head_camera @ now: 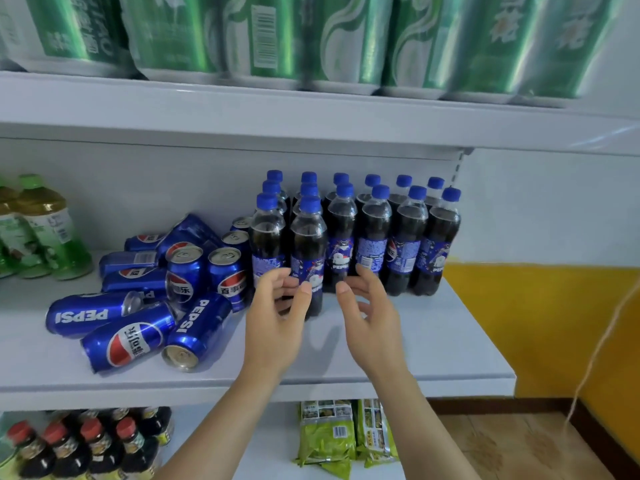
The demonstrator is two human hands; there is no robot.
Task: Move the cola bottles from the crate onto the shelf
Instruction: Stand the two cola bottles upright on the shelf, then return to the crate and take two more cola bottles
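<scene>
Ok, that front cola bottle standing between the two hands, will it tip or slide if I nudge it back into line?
The front cola bottle looks full of dark liquid, so it is probably heavy for its size. It stands tall on a narrow base, so a push near the blue cap may tip it toward the bottles behind. A low push would likelier slide it on the smooth white shelf.

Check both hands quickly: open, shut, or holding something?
Left hand: open, fingers loosely curved, holding nothing, just in front of the front cola bottle.
Right hand: open, fingers relaxed, holding nothing.
</scene>
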